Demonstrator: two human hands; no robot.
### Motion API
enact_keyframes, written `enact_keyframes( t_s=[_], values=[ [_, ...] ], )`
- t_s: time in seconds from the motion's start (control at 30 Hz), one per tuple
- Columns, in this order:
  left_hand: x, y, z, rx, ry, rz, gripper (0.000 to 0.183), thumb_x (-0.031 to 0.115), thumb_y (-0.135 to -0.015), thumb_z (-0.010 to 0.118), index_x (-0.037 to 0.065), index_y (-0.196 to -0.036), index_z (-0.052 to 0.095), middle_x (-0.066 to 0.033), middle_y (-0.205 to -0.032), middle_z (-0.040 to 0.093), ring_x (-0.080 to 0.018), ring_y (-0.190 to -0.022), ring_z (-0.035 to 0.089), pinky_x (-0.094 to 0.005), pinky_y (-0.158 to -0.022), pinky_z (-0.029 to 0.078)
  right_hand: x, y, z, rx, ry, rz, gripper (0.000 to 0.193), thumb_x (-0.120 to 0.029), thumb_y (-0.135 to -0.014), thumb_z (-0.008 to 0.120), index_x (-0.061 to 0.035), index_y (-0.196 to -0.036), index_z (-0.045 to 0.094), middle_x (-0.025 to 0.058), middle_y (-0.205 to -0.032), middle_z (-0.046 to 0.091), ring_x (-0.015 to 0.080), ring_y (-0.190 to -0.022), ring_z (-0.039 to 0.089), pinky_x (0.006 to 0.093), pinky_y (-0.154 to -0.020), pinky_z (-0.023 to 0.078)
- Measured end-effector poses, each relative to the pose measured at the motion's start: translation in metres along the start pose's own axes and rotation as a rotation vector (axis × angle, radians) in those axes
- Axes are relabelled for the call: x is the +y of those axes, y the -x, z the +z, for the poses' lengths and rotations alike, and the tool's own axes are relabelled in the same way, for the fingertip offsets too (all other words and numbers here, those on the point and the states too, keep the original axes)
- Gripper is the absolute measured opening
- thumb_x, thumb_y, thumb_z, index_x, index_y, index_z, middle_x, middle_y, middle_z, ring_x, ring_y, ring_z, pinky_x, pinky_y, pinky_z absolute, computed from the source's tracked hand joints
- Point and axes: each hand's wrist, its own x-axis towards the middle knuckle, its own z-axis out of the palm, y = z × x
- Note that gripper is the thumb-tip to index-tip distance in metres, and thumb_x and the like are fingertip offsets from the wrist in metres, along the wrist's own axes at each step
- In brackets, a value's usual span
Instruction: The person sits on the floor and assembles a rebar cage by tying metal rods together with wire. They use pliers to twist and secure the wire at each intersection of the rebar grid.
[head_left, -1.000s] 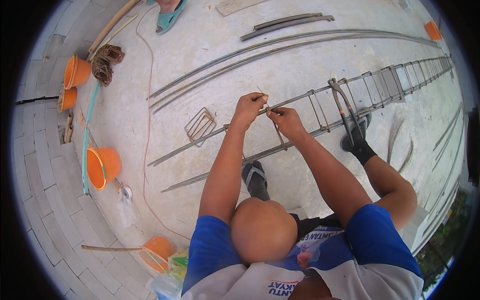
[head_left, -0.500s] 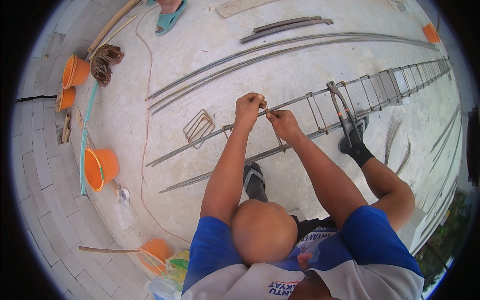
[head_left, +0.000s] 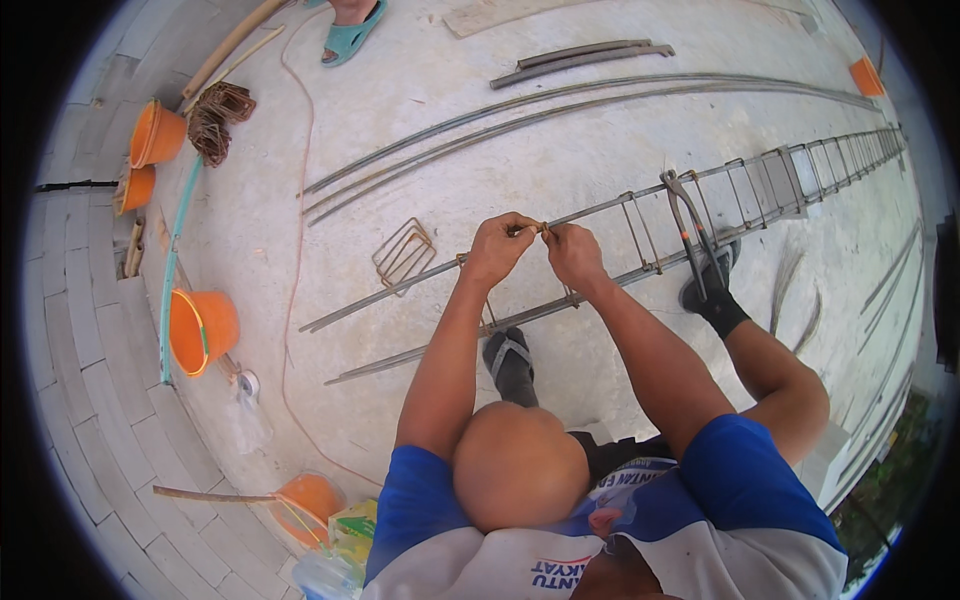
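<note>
A long ladder-like cage of steel bars [head_left: 625, 273] with rectangular stirrups [head_left: 637, 230] lies across the floor before me. My left hand [head_left: 502, 248] is closed in a pinch at the cage's far bar. Right beside it, my right hand [head_left: 576, 257] is closed with its fingertips at the same spot. Between them shows a small rusty-brown bit; whether it is a stirrup corner or tie wire I cannot tell. Long-handled pincers [head_left: 690, 225] with orange bands rest across the cage to the right. Several loose rectangular stirrups [head_left: 404, 252] lie beyond the cage's left end.
Long loose bars [head_left: 480, 118] and short dark rods [head_left: 585, 62] lie farther off. Orange buckets [head_left: 215, 328] and a stirrup bundle [head_left: 215, 120] line the left side. A thin hose [head_left: 300, 200] crosses the floor. Wire strands [head_left: 787, 285] lie at right. Another person's sandalled foot [head_left: 350, 38] stands far left.
My left hand has lowered slightly, and its fingertips now meet those of my right hand at the far bar. The pincers stay where they rest. The view has shifted a little.
</note>
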Motion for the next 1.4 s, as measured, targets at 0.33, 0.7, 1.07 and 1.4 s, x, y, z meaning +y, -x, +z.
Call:
enact_keyframes(
  t_s=[0.33, 0.7, 1.07, 1.4],
  values=[
    [-0.018, 0.002, 0.010, 0.034, -0.265, 0.124, 0.016, 0.015, -0.078, 0.069, 0.004, -0.089, 0.067, -0.0110, -0.103, 0.063, -0.0279, -0.095, 0.062, -0.0349, -0.083, 0.048, 0.017, -0.010, -0.002, -0.045, 0.052, -0.155, 0.022, -0.018, -0.088, 0.051, -0.0038, -0.086, 0.068, 0.0215, -0.089, 0.065, 0.0407, -0.086, 0.061, 0.0490, -0.075, 0.049],
    [-0.017, -0.013, 0.025, 0.049, -0.689, 0.091, 0.031, 0.026, -0.082, 0.066, 0.012, -0.105, 0.052, -0.0112, -0.082, 0.067, -0.0330, -0.079, 0.065, -0.0431, -0.070, 0.049, 0.009, -0.009, -0.008, -0.081, 0.118, -0.169, 0.024, -0.019, -0.090, 0.050, -0.0028, -0.087, 0.068, 0.0217, -0.087, 0.065, 0.0410, -0.084, 0.062, 0.0494, -0.076, 0.050],
    [-0.023, -0.025, 0.011, 0.007, 0.010, -0.082, 0.045, 0.018, -0.082, 0.066, 0.007, -0.124, 0.053, -0.0139, -0.095, 0.070, -0.0203, -0.088, 0.067, -0.0304, -0.082, 0.050, 0.003, -0.003, -0.008, -0.064, 0.152, -0.165, 0.024, -0.018, -0.089, 0.049, -0.0030, -0.083, 0.067, 0.0216, -0.084, 0.065, 0.0411, -0.082, 0.063, 0.0496, -0.072, 0.051],
    [-0.007, -0.014, 0.017, 0.126, -0.051, -0.054, 0.020, 0.019, -0.080, 0.066, 0.004, -0.092, 0.072, -0.0115, -0.086, 0.071, -0.0206, -0.079, 0.065, -0.0324, -0.073, 0.049, 0.007, -0.004, -0.005, -0.009, 0.055, -0.179, 0.024, -0.020, -0.089, 0.050, -0.0035, -0.083, 0.067, 0.0219, -0.085, 0.064, 0.0414, -0.081, 0.062, 0.0494, -0.072, 0.050]
  ],
)
